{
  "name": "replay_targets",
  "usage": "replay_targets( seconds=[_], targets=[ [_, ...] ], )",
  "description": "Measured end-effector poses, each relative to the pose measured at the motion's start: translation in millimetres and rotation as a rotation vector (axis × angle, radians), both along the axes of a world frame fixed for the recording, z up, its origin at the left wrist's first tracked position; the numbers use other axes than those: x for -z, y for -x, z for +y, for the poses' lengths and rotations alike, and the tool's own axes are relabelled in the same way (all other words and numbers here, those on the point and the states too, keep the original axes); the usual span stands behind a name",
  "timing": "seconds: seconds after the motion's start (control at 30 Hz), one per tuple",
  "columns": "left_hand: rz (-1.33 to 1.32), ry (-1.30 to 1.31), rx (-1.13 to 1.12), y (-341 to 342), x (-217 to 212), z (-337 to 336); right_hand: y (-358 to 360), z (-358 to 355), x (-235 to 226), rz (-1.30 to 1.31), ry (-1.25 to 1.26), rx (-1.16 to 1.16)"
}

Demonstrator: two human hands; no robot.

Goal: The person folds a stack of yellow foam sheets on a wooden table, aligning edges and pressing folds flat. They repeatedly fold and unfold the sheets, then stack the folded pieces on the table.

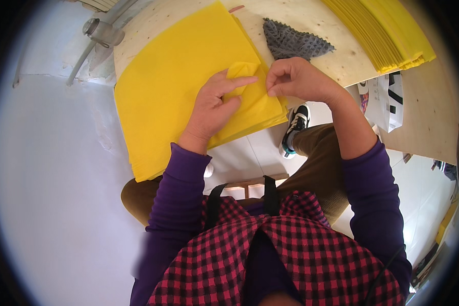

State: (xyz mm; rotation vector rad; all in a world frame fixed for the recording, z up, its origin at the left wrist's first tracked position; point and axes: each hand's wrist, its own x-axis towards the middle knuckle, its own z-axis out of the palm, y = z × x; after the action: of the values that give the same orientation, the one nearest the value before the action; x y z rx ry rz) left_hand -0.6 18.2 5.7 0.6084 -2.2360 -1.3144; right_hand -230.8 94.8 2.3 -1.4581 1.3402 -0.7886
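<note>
A stack of yellow fabric-like sheets (168,76) lies on the pale wooden table, its near edge reaching over the table's front. On the top sheet rests my left hand (211,104), index finger stretched out and thumb spread apart from it. A raised fold (243,70) of the top sheet stands up by that index finger. Close by, at the stack's right edge, my right hand (303,81) is closed in a pinch, thumb and index fingertips together on the edge of the yellow sheet. Its other fingers curl behind.
Just beyond my right hand lies a dark grey crumpled textured cloth (296,40). Another pile of folded yellow sheets (382,33) is at the far right of the wooden table (336,66). A white printed bag (385,102) hangs below it. A pipe fitting (102,33) projects at the left wall.
</note>
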Motion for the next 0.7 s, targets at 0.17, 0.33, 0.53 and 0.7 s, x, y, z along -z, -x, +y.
replay_targets(
  seconds=[0.17,0.33,0.53,0.7],
  targets=[
    [0.029,0.01,0.038,0.5,-1.5,-0.3,-0.8,-1.1,-5.8,0.057,0.046,-0.012],
    [0.031,0.06,0.066,-0.4,1.5,-2.4,-2.4,-2.4,-9.2,0.019,0.065,-0.011],
    [0.022,0.071,0.07,0.5,4.6,-3.1,-5.4,-4.4,-8.2,-0.007,0.167,0.028],
    [-0.011,0.104,0.047,0.7,2.5,-0.9,-5.8,-4.6,-10.5,0.004,0.165,0.032]
  ],
)
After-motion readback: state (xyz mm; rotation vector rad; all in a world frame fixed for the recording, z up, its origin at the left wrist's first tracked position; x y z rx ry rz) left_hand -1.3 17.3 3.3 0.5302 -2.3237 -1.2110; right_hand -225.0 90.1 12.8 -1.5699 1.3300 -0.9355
